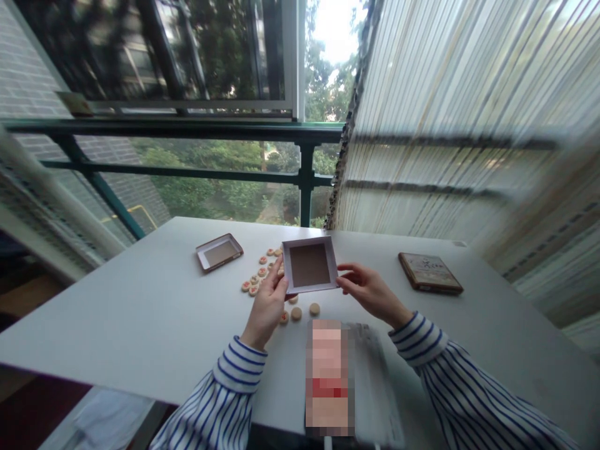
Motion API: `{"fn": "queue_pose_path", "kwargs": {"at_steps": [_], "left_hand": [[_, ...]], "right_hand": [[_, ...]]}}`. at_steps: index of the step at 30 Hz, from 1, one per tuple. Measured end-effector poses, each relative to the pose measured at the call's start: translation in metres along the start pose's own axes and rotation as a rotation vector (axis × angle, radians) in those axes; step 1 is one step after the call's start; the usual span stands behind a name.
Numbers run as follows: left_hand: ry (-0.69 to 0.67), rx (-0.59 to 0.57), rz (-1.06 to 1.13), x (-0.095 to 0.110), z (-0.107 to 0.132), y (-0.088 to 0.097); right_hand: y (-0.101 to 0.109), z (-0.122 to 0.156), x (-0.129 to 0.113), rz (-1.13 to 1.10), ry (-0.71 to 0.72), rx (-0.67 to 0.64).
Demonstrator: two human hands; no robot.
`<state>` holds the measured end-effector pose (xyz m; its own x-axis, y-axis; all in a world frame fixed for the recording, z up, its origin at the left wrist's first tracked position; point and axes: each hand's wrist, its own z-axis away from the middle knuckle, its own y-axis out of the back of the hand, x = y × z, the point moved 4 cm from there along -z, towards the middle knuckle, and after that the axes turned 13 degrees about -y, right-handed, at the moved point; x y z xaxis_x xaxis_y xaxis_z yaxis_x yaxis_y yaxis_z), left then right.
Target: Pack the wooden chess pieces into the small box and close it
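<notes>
Between my two hands a shallow cardboard box is held up above the table, its open side and bare brown bottom facing me. My left hand grips its left wall, thumb in front. The fingers of my right hand pinch its right edge near the lower corner. Behind and below the box lie several round wooden xiangqi pieces, some with red characters. A few more, such as a plain-faced piece, sit closer to me. Part of the group is hidden by the box and my left hand.
The box lid lies inner side up at the left of the white table. A flat printed box rests at the right. Near the front edge is a blurred-out object on a clear plastic sheet. A curtain hangs behind.
</notes>
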<state>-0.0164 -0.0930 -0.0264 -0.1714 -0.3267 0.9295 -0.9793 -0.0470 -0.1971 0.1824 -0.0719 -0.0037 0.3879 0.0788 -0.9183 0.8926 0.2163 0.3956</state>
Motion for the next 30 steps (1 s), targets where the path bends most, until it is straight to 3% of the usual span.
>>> {"fn": "queue_pose_path", "kwargs": {"at_steps": [12,24,30], "left_hand": [[-0.001,-0.036,0.009,-0.006,-0.003,-0.027],[0.004,-0.163,-0.033,-0.019,-0.013,-0.053],[0.018,-0.172,0.015,-0.027,-0.023,-0.065]], "right_hand": [[0.023,0.012,0.02,-0.041,-0.029,0.108],[0.042,0.02,0.04,-0.013,-0.042,0.234],[0.049,0.022,0.053,-0.102,-0.057,0.259]]}}
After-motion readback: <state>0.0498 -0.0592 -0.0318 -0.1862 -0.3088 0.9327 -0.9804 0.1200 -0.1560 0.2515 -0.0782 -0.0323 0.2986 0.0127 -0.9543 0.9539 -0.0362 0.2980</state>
